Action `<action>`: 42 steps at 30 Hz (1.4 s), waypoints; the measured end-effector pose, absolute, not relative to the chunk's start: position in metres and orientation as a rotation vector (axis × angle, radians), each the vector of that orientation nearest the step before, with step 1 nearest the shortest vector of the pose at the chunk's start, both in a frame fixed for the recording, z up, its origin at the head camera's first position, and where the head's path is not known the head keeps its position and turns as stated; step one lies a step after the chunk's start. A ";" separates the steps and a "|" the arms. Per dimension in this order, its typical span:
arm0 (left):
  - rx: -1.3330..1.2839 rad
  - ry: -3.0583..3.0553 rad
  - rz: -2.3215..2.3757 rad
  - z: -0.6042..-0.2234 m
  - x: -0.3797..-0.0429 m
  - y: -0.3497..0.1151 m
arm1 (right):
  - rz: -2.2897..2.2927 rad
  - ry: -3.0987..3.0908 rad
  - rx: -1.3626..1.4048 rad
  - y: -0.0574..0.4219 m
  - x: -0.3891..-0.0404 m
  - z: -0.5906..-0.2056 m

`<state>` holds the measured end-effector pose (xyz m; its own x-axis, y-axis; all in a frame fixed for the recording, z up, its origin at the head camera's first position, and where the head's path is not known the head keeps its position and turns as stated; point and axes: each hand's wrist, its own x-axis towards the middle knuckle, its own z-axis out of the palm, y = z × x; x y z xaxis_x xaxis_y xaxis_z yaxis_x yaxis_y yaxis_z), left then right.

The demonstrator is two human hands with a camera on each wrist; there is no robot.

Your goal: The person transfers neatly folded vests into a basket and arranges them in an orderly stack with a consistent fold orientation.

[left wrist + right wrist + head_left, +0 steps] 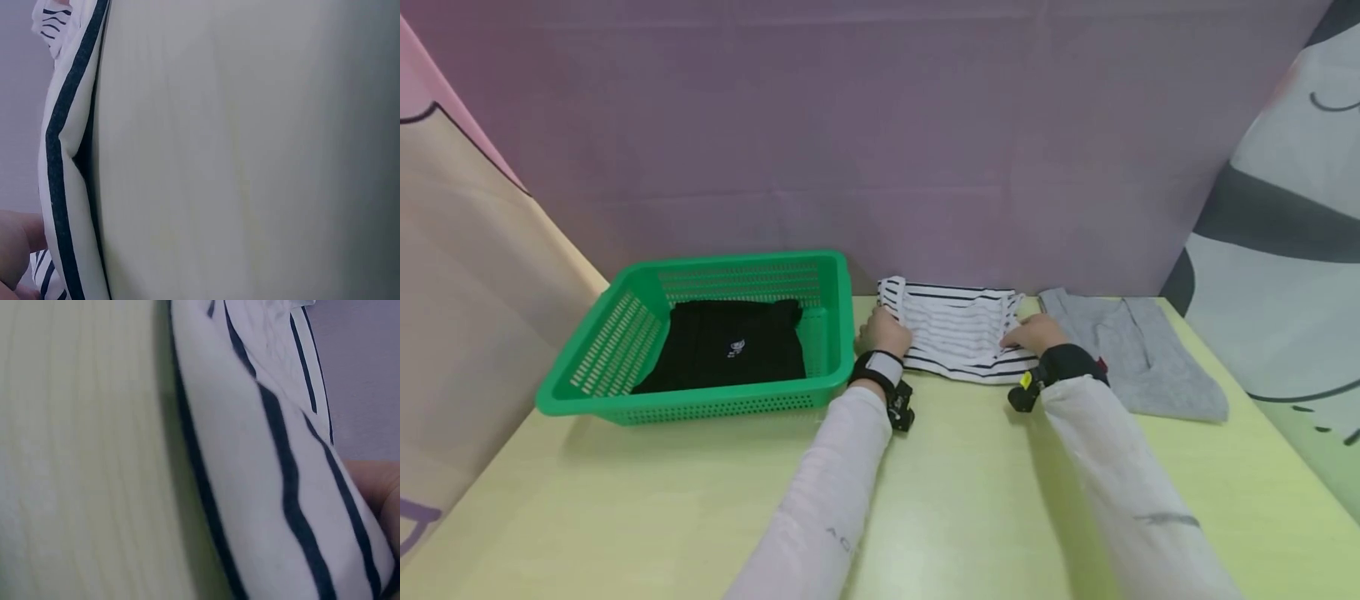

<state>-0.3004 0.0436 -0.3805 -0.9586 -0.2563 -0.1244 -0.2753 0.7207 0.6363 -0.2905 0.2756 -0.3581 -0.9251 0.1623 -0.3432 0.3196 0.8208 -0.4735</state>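
A white garment with dark stripes (pixel 958 325), probably a shirt, lies partly folded on the table at the back, its left and right sides turned inward. My left hand (pixel 885 331) pinches its left side; in the left wrist view part of that hand (pixel 15 250) shows at the cloth's edge. On the opposite side my right hand (pixel 1036 334) grips the cloth near its right front corner. The right wrist view shows the striped fabric (pixel 250 456) close up, with a bit of the right hand (pixel 381 487) behind it. Most fingertips are hidden.
To the left stands a green plastic basket (pixel 842 333) holding a folded black garment (pixel 730 346). A folded grey garment (pixel 1142 354) lies right of the striped one. The pale yellow table (pixel 955 483) meets a purple-grey cloth backdrop (pixel 880 150) behind.
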 end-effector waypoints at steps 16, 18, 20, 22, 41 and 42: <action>-0.402 2.939 1.078 -0.379 -0.301 0.045 | -1.314 2.531 0.266 0.271 -0.289 -0.370; -0.370 2.972 1.066 -0.378 -0.300 0.046 | -1.376 2.492 0.239 0.273 -0.290 -0.374; -0.347 3.005 1.034 -0.376 -0.299 0.047 | -1.421 2.437 0.227 0.274 -0.290 -0.378; -0.343 3.017 0.995 -0.375 -0.299 0.048 | -1.465 2.362 0.208 0.274 -0.289 -0.381; -0.261 3.012 0.835 -0.371 -0.299 0.054 | -1.727 2.050 0.186 0.278 -0.287 -0.384; -0.255 2.992 0.862 -0.371 -0.298 0.054 | -1.733 2.043 0.185 0.278 -0.286 -0.383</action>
